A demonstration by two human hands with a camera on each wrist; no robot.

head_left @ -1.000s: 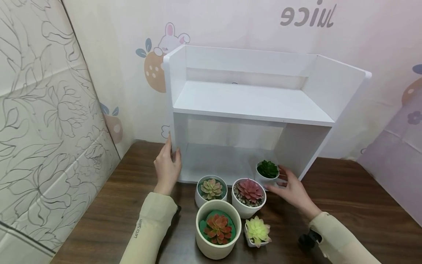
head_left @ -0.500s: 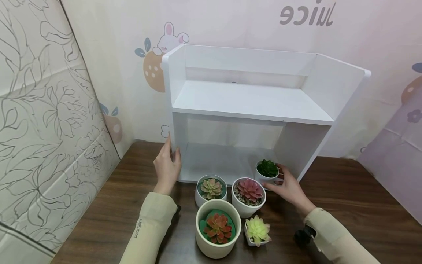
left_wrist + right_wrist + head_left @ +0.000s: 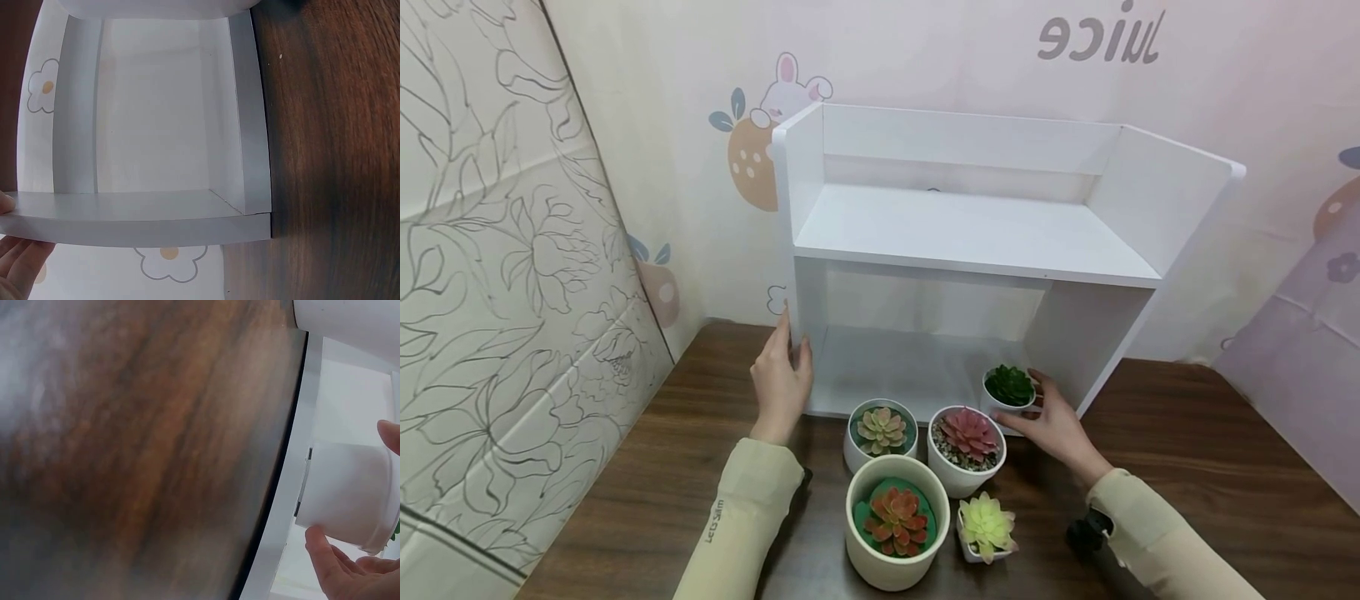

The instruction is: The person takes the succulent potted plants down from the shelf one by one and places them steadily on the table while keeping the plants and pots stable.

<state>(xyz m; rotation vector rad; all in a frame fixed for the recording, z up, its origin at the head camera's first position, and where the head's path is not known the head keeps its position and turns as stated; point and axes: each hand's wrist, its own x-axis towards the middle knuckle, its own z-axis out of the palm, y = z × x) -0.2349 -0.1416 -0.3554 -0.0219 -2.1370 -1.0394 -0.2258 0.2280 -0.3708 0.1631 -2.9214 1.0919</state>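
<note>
My left hand (image 3: 780, 375) grips the left side panel of a white two-tier shelf (image 3: 977, 229). In the left wrist view, the thumb (image 3: 6, 203) lies on one face of the panel and the fingers (image 3: 28, 262) on the other. My right hand (image 3: 1054, 423) holds a small white pot (image 3: 344, 490) with a dark green succulent (image 3: 1009, 386), thumb and fingers on opposite sides. That pot stands upright at the right front of the shelf's lower board, its base by the front edge in the right wrist view.
Before the shelf, on the dark wooden table (image 3: 647, 467), stand a pale succulent pot (image 3: 856, 454), a pink succulent pot (image 3: 953, 479), a large cream pot (image 3: 891, 575) with a red succulent, and a small yellow-green succulent (image 3: 987, 525). A printed wall covering (image 3: 730, 242) hangs behind.
My right hand and forearm have shifted slightly left around the pot. The green succulent's pot stays in nearly the same spot, and my left hand has not visibly moved.
</note>
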